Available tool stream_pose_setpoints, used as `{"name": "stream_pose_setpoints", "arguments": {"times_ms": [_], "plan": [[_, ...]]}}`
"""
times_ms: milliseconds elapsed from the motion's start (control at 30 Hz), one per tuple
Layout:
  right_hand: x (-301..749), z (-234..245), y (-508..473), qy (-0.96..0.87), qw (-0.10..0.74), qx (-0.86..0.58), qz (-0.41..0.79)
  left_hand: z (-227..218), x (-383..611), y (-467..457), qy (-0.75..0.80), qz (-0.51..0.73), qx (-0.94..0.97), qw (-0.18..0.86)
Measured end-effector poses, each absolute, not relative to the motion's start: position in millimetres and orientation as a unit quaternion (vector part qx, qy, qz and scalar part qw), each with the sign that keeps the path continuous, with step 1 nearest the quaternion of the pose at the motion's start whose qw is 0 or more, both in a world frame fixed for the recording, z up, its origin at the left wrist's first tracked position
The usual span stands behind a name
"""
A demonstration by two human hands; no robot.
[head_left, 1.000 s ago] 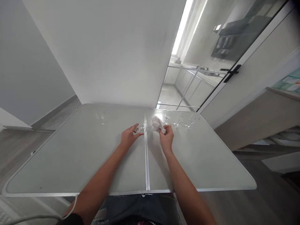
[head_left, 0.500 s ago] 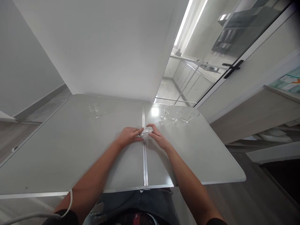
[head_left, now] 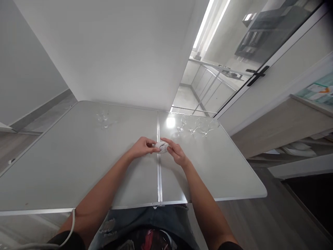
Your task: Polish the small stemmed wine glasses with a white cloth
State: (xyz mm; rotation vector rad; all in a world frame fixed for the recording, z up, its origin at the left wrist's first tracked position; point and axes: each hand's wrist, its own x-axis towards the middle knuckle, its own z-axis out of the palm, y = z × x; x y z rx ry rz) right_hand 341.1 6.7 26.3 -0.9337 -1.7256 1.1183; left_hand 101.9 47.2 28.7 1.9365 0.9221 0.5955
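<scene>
My left hand [head_left: 142,147] and my right hand [head_left: 176,152] meet over the centre seam of a grey folding table [head_left: 78,166]. Between them is a small clear glass [head_left: 159,146] with a white cloth stuffed round it. The left hand's fingers are closed on the glass. The right hand's fingers pinch the cloth against it. Both forearms reach in from the near edge.
Three clear stemmed glasses [head_left: 194,125] stand in a row at the far right of the table. One or two more glasses [head_left: 102,118] stand at the far left. A white wall rises behind, with a glass door [head_left: 234,66] to the right.
The hands have come together at the seam. The cloth, held apart in the right hand a second ago, is now pressed onto the glass. The view has tilted down slightly.
</scene>
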Motion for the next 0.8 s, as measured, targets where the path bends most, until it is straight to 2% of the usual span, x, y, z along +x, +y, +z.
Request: {"name": "stream_pose_setpoints", "arguments": {"times_ms": [167,267,333,433,500,633,700,800], "plan": [[331.6,25.2,15.4,-0.488,0.515,-0.398,0.582,6.2,110.5,53.2,0.422,0.311,0.832,0.184],[331.2,23.0,20.1,-0.411,0.537,-0.405,0.616,-3.4,115.6,55.8,0.435,0.303,0.834,0.152],[331.2,22.6,20.4,-0.417,0.552,-0.414,0.591,-3.8,118.4,54.2,0.442,0.305,0.826,0.169],[333.8,25.4,18.4,-0.496,0.54,-0.421,0.533,5.4,120.9,47.9,0.409,0.304,0.816,0.271],[339.0,29.0,16.5,-0.56,0.503,-0.415,0.51,14.4,120.4,44.3,0.364,0.282,0.79,0.404],[351.5,33.5,12.8,-0.644,0.446,-0.382,0.489,27.0,113.2,44.8,0.288,0.144,0.654,0.685],[354.8,33.3,10.7,-0.666,0.436,-0.364,0.484,30.0,109.2,46.9,0.274,0.092,0.592,0.752],[355.3,32.6,8.5,-0.662,0.449,-0.362,0.479,32.8,107.3,47.0,0.268,0.086,0.581,0.764]]}}
